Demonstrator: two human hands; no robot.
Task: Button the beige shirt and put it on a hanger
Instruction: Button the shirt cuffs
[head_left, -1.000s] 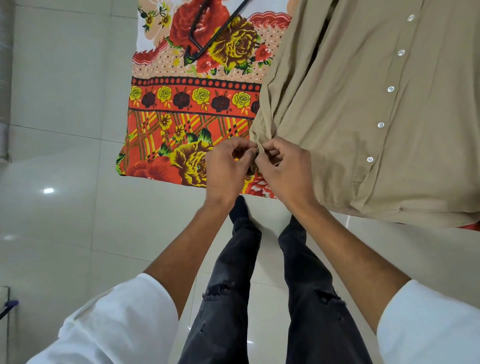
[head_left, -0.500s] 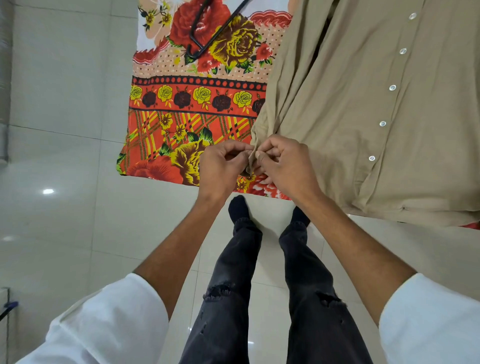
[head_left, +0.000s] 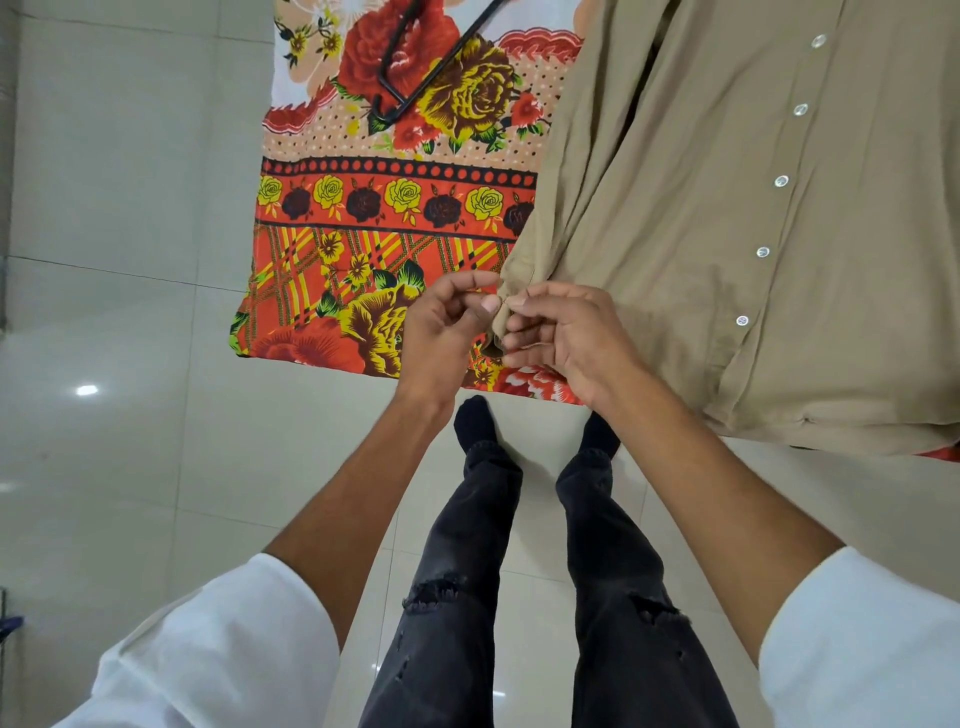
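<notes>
Shirt (head_left: 701, 234): beige, at near edge of floral cloth (head_left: 395, 208). Cuff pinched by left hand (head_left: 441, 332) and right hand (head_left: 566, 338) fingers. Hanger (head_left: 415, 78): far side.

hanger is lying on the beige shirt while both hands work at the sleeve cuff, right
Not quite. In the head view the black hanger lies on the flowered cloth, beside the beige shirt, not on it. The rest holds: the left hand and right hand are both pinching the sleeve cuff at the cloth's near edge.
</notes>
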